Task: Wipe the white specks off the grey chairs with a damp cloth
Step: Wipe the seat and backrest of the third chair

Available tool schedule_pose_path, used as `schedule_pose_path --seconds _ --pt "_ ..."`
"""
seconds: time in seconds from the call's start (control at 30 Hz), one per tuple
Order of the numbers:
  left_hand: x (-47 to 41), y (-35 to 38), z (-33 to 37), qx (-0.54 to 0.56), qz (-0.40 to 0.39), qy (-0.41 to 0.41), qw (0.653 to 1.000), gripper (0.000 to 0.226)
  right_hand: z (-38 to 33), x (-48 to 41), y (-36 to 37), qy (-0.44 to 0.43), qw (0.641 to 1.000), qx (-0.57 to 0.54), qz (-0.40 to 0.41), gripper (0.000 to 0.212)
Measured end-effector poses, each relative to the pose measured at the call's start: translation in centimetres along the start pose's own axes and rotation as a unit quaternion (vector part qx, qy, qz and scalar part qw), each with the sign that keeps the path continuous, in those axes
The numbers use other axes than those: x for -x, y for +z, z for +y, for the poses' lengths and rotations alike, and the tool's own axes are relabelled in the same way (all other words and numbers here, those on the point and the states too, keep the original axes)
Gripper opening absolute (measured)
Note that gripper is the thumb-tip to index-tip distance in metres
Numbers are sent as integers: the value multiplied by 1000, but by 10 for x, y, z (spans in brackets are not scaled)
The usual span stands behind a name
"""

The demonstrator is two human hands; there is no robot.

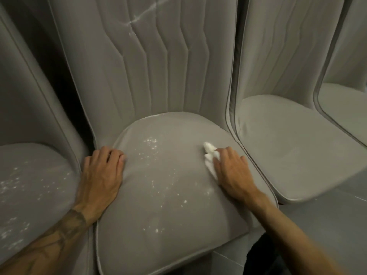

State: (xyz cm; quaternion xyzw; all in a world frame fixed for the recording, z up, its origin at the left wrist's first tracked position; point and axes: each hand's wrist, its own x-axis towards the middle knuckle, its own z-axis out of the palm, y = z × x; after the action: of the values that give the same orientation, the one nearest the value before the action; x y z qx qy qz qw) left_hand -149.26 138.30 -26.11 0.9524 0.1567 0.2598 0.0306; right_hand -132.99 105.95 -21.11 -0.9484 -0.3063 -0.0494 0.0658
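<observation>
So the thing being worked on is the middle grey upholstered chair seat (168, 215), a rounded cushion in a soft, velvety-looking fabric with a thin piped edge. It's got scattered white specks (152, 143) across the centre and front, from fine dust to a few bigger flecks. The small crumpled white cloth (210, 155) sits on the right side of that seat under the right hand (232, 171). Its fingers (224, 153) are mostly straight and lie flat on top, pressing it down, with cloth poking out past the fingertips and along the inner edge of the hand; the thumb is hidden. The left hand (101, 171) is planted on the cushion's left edge by the gap next to the neighbouring chair, fingers loosely bent, tips digging into the fabric, holding nothing. The tall padded grey backrest (139, 66) has vertical stitched channels that kink partway up, and there's a pale white smear (145, 12) near the top. The left-hand grey chair seat (29, 175) is speckled too, blurry but clearly dusty. The right-hand grey chair (288, 145) looks clean, and another matching grey chair (347, 106) peeks in at the far right. The chairs are packed side by side, touching. Underneath is a smooth grey tiled floor (327, 215), and the lighting is dim.
</observation>
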Motion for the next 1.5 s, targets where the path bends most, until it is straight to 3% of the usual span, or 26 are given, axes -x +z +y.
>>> schedule_pose_path --seconds 0.07,0.13,0.23,0.33,0.43,0.5,0.6,0.7,0.83,0.9,1.0,1.1,1.2,1.3,1.4,1.5 --pt "-1 0 0 -3 -5 -2 1000 28 12 -1 -2 70 997 -4 23 33" --pt "-1 -2 1 1 -14 -13 1000 28 -12 5 2 72 996 -26 50 39" --pt "-2 -5 4 -2 -25 -22 999 27 -61 22 15 -24 996 -71 38 34" --pt "-2 -8 6 -5 -27 -22 999 26 -38 22 12 -89 995 -20 51 31" --pt "-3 -8 7 -11 -26 -28 999 24 14 17 0 35 998 24 53 28" --pt "-3 -8 7 -15 -31 -31 999 24 3 27 2 106 991 -10 83 24" --pt "-3 -12 10 -11 -43 -38 998 25 -68 53 18 17 995 -63 71 29" --pt "-4 -22 13 -4 -58 -38 998 28 -70 57 12 -64 994 -44 79 32" --pt "12 -45 17 10 -108 -2 994 32 -17 51 0 72 993 15 91 27" --pt "33 -59 16 3 -136 -8 991 41 -41 61 4 107 989 -23 103 27" --pt "61 -79 13 -20 -159 -77 984 52 -108 82 15 29 991 -100 89 30" --pt "77 -90 9 -32 -179 -108 977 61 -101 77 14 -58 991 -50 114 24" --pt "86 -94 8 -48 -184 -103 976 61 -60 66 10 26 994 -19 103 26" --pt "88 -90 10 -50 -163 -105 980 56 -89 79 17 72 987 -73 124 16" --pt "89 -87 10 -55 -148 -103 982 54 -153 96 24 -35 992 -83 90 21" --pt "91 -84 8 -64 -137 -97 984 53 -141 86 19 -94 991 -32 94 31"
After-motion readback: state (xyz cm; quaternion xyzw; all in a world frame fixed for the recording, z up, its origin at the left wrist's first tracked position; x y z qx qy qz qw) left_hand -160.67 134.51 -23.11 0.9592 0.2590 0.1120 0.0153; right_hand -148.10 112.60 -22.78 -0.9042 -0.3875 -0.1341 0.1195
